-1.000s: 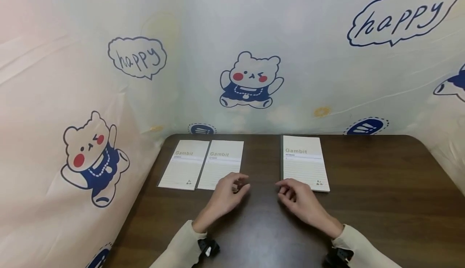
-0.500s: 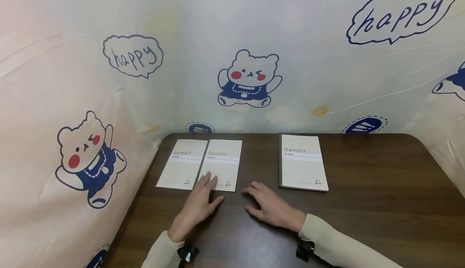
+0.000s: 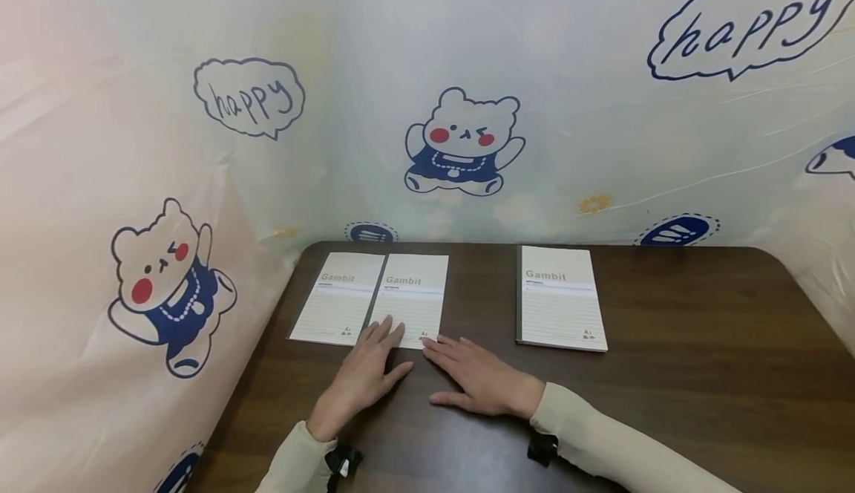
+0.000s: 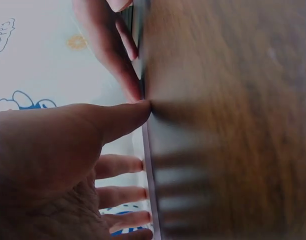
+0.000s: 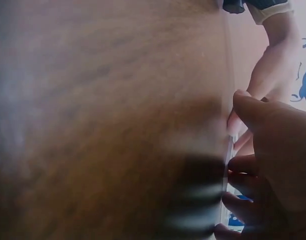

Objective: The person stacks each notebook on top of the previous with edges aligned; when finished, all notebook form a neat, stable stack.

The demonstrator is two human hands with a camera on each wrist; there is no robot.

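Three cream "Gambit" notebooks lie flat on the dark wooden table (image 3: 701,374): a left notebook (image 3: 337,301), a middle notebook (image 3: 414,301) close beside it, and a right notebook (image 3: 562,300) farther off. My left hand (image 3: 361,378) rests with spread fingertips over the lower left part of the middle notebook, its thumb down toward the tabletop. With fingers extended, my right hand (image 3: 484,380) reaches the lower right corner of that same notebook. In the left wrist view, fingers of the left hand (image 4: 120,192) meet the notebook's edge.
A pale curtain (image 3: 568,107) printed with bears and "happy" bubbles hangs behind the table and along its left side. Bare wood separates the middle and right notebooks. Each wrist has a small black device on it.
My right hand has moved left from the right notebook to the middle notebook's corner. My left hand has shifted left and spread its fingers onto the middle notebook. The notebooks stay in place.
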